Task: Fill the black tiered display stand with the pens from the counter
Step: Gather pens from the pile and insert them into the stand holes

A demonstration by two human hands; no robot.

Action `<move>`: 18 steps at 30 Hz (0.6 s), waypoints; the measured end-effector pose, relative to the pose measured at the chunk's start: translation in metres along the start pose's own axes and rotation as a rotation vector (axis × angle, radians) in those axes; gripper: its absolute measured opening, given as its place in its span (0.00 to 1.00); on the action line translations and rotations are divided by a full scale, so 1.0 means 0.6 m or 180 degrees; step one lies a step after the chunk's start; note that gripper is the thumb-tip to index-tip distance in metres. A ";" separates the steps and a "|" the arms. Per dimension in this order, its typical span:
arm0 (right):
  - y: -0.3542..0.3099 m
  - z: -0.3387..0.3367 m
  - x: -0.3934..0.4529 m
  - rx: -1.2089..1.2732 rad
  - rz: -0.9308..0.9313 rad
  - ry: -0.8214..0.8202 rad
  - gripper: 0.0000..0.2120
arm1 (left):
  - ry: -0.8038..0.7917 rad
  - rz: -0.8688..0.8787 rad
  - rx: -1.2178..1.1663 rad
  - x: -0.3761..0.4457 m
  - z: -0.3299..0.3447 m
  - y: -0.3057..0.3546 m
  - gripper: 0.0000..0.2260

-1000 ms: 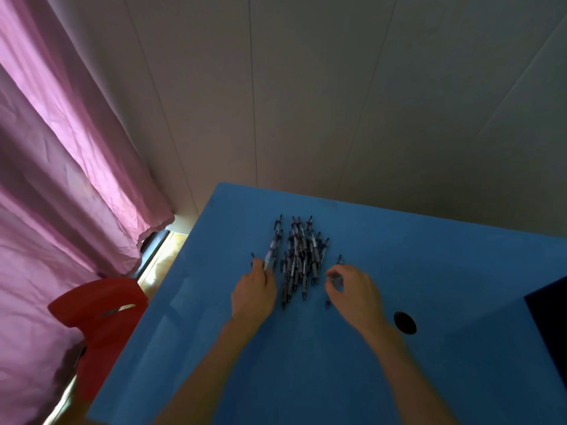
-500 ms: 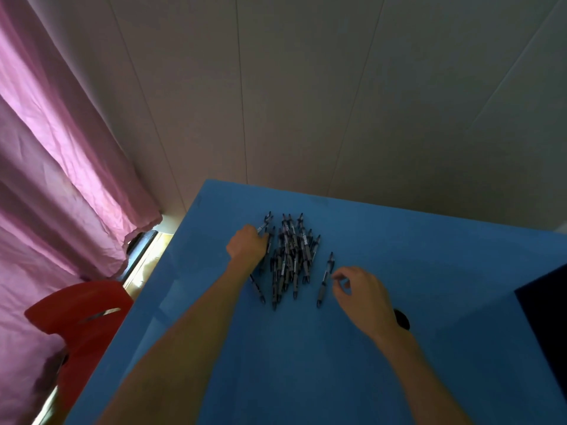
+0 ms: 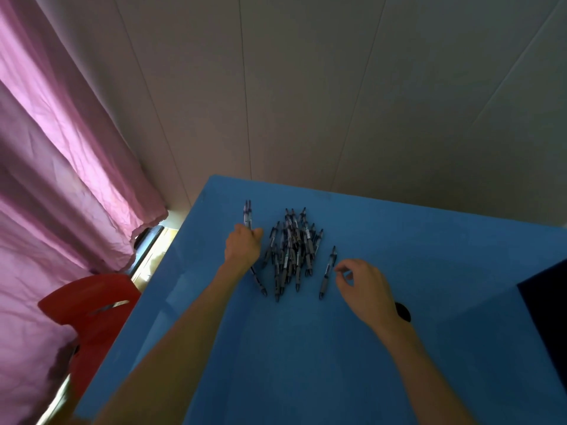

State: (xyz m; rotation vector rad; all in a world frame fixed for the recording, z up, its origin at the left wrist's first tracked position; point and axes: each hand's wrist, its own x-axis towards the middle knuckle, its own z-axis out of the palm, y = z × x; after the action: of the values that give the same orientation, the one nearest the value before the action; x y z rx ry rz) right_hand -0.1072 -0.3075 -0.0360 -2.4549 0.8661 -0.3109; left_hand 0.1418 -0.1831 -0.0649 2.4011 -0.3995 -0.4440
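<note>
Counter (image 3: 306,363): blue top, nearest part bare; a round dark hole (image 3: 403,312) sits by the right wrist.

Stand (image 3: 549,317): only a dark corner shows at the right edge; its tiers are out of view, so how full it is cannot be told.

Right hand (image 3: 363,285): fingers loosely curled, holding nothing, thumb and forefinger just beside a single pen (image 3: 327,273) lying apart from the rest.

Pile (image 3: 291,250): many pens heaped on the counter between the hands, not yet moved.

Left hand (image 3: 242,248): fist closed round a small bunch of pens (image 3: 248,214), their ends jutting past it both ways.

Progress, by judgement: early; gathering stage, with nearly all pens left to place.
</note>
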 end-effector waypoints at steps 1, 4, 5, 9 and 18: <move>-0.002 0.000 0.001 0.0006 -0.0002 0.0002 0.07 | 0.0065 -0.0111 0.0016 -0.015 -0.004 -0.010 0.12; -0.011 0.002 0.007 0.0056 -0.0045 0.0017 0.07 | 0.0216 -0.0343 0.0227 -0.059 -0.015 -0.038 0.14; -0.014 0.004 0.009 0.0067 -0.0069 0.0017 0.08 | 0.0187 -0.0372 0.0328 -0.070 -0.015 -0.044 0.15; -0.029 0.010 0.012 0.0062 -0.0118 -0.0003 0.07 | -0.0106 -0.0356 0.0807 -0.101 -0.006 -0.056 0.20; -0.029 0.018 -0.004 0.0040 -0.0049 -0.0049 0.07 | 0.0234 -0.0103 0.1069 -0.106 -0.004 -0.064 0.18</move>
State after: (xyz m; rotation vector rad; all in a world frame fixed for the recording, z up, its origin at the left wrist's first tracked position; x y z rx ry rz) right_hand -0.0956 -0.2900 -0.0358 -2.4502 0.8369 -0.3018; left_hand 0.0923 -0.1285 -0.0745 2.7431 -0.4312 -0.3215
